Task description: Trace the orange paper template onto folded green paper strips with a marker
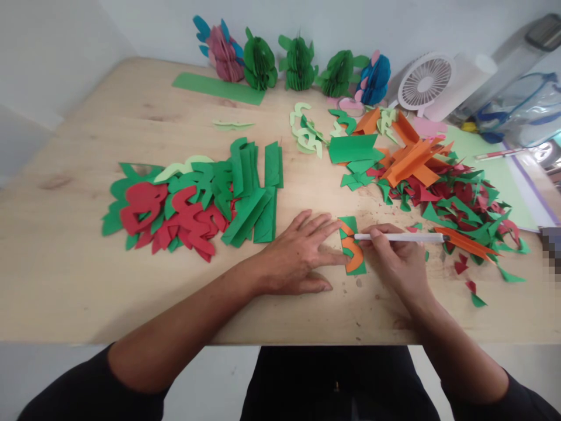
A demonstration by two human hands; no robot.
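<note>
My right hand [397, 260] is closed on a white pen [398, 237], its tip touching the edge of an orange paper cutout [354, 257]. That curved cutout lies on a small green paper rectangle [360, 270] on the table. My left hand [302, 254] lies flat with its fingers spread, the fingertips pressing on the left edge of the orange cutout and green paper. Left of this hand are folded green paper strips [263, 216] and a pile of red paper cutouts [188, 222] mixed with green leaf-like cutouts [204, 181].
Red and green paper scraps [464, 204] heap up at the right, with folded orange paper strips [414, 161] beside them. Several honeycomb paper figures [299, 64] line the back wall, near a white fan [425, 82] and a clear bottle [504, 76]. A green paper sheet [219, 88] lies at back left.
</note>
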